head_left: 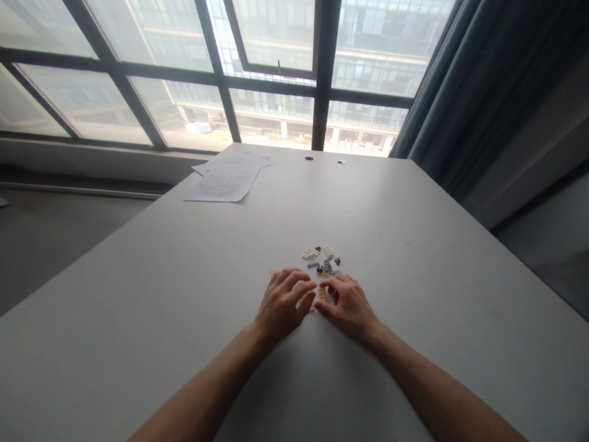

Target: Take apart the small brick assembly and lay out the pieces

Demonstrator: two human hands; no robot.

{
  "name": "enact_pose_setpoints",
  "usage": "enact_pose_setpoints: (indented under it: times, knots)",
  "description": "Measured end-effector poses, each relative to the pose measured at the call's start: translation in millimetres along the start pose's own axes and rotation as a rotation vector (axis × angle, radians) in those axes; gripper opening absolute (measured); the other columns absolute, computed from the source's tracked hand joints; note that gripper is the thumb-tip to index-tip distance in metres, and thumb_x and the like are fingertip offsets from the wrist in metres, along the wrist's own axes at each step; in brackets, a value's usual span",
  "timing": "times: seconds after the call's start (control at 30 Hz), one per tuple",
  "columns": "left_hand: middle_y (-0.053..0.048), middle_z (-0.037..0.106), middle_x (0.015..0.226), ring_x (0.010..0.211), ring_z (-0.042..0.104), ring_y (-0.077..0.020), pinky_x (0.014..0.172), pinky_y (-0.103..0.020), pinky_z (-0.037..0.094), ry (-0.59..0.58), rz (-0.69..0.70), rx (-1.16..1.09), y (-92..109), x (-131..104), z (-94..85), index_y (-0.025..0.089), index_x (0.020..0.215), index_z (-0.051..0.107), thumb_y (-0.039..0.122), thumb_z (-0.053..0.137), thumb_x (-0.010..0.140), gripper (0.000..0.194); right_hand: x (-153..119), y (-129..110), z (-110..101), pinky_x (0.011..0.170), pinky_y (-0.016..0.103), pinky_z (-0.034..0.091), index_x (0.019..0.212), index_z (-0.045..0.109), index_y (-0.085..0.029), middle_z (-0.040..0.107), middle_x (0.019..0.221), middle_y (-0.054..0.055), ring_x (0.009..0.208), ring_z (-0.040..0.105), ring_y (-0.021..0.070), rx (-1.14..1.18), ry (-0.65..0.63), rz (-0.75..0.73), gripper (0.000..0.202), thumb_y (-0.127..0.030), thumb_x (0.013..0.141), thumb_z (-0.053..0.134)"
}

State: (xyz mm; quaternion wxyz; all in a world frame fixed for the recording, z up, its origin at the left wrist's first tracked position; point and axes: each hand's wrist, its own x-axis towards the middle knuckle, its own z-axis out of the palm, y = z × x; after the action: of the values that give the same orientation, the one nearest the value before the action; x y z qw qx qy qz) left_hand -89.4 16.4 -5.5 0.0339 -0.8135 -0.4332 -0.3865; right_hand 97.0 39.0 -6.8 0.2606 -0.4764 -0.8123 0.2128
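My left hand (286, 302) is low over the table, its fingers curled round a yellow toy building brick (312, 307) that mostly hides beneath the thumb and fingers. Facing it, my right hand (346, 301) has another yellow building brick (323, 294) between thumb and forefinger, studs showing. A narrow gap separates the two hands. Just beyond the fingertips lies a small loose pile: cream studded pieces (310, 253), a grey bar piece (313, 265), a black piece (320, 269) and a white piece (334, 265).
The white table (193, 294) reaches to the window. Printed paper sheets (225, 181) lie at its far left. Two round cable holes, one of them the left hole (309, 158), sit near the back edge. A grey-blue curtain (442, 92) hangs at the right.
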Motion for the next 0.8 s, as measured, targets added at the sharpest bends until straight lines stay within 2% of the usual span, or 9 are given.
enact_pose_setpoints:
  times: [0.23, 0.37, 0.47, 0.57, 0.63, 0.73, 0.8]
  knots:
    - [-0.006, 0.065, 0.104, 0.107, 0.053, -0.0228, 0.09, -0.039, 0.04, -0.15, 0.066, 0.024, 0.3, 0.7, -2.4, 0.023, 0.103, 0.067, 0.029, 0.058, 0.088, 0.018, -1.4, -0.5, 2.5, 0.082, 0.033, 0.04, 0.097, 0.066, -0.022, 0.062, 0.09, 0.003, 0.088, 0.054, 0.0206, -0.039, 0.02, -0.022, 0.026, -0.036, 0.077, 0.071]
    - [-0.006, 0.064, 0.111, 0.116, 0.048, -0.0258, 0.096, -0.043, 0.038, -0.273, 0.06, 0.003, 2.3, 1.3, -4.1, 0.024, 0.103, 0.067, 0.036, 0.058, 0.088, 0.021, -2.0, -0.7, 3.1, 0.083, 0.033, 0.04, 0.095, 0.066, -0.022, 0.062, 0.091, 0.003, 0.088, 0.054, 0.0203, -0.058, 0.032, -0.032, 0.02, -0.029, 0.076, 0.071]
    - [-0.005, 0.063, 0.114, 0.118, 0.046, -0.0266, 0.098, -0.045, 0.036, -0.307, 0.045, -0.011, 3.6, 1.6, -4.7, 0.025, 0.104, 0.067, 0.038, 0.056, 0.089, 0.022, -2.5, -1.1, 3.6, 0.085, 0.034, 0.04, 0.095, 0.066, -0.022, 0.062, 0.092, 0.003, 0.09, 0.054, 0.0206, -0.055, 0.036, -0.034, 0.019, -0.027, 0.077, 0.069]
    - [-0.005, 0.063, 0.114, 0.119, 0.046, -0.0267, 0.098, -0.045, 0.036, -0.314, 0.04, -0.013, 4.3, 1.7, -5.0, 0.025, 0.102, 0.066, 0.037, 0.056, 0.089, 0.021, -3.4, -1.8, 4.0, 0.085, 0.035, 0.041, 0.095, 0.066, -0.023, 0.061, 0.092, 0.003, 0.089, 0.054, 0.0209, -0.053, 0.032, -0.041, 0.018, -0.026, 0.077, 0.069]
    - [-0.005, 0.063, 0.113, 0.118, 0.047, -0.0264, 0.097, -0.044, 0.037, -0.299, 0.053, -0.015, 4.1, 1.6, -4.9, 0.025, 0.103, 0.066, 0.037, 0.057, 0.089, 0.021, -3.8, -1.8, 3.6, 0.085, 0.035, 0.042, 0.101, 0.065, -0.022, 0.061, 0.092, 0.004, 0.089, 0.054, 0.0214, -0.036, 0.049, -0.041, 0.026, -0.026, 0.076, 0.07]
    - [-0.006, 0.064, 0.109, 0.113, 0.05, -0.0245, 0.094, -0.041, 0.039, -0.202, 0.081, -0.02, 2.2, 1.2, -4.7, 0.024, 0.103, 0.066, 0.036, 0.057, 0.089, 0.021, -3.0, 0.4, 1.5, 0.085, 0.036, 0.043, 0.114, 0.059, -0.02, 0.061, 0.097, 0.006, 0.091, 0.054, 0.0227, 0.025, 0.139, -0.03, 0.041, -0.029, 0.075, 0.07]
    - [-0.007, 0.065, 0.105, 0.108, 0.053, -0.0235, 0.091, -0.04, 0.041, -0.113, 0.071, -0.014, 0.2, 0.6, -4.7, 0.022, 0.102, 0.065, 0.034, 0.055, 0.09, 0.02, -1.3, 3.7, -0.3, 0.087, 0.037, 0.043, 0.113, 0.059, -0.02, 0.06, 0.1, 0.007, 0.094, 0.054, 0.0233, 0.055, 0.21, -0.023, 0.037, -0.027, 0.078, 0.066]
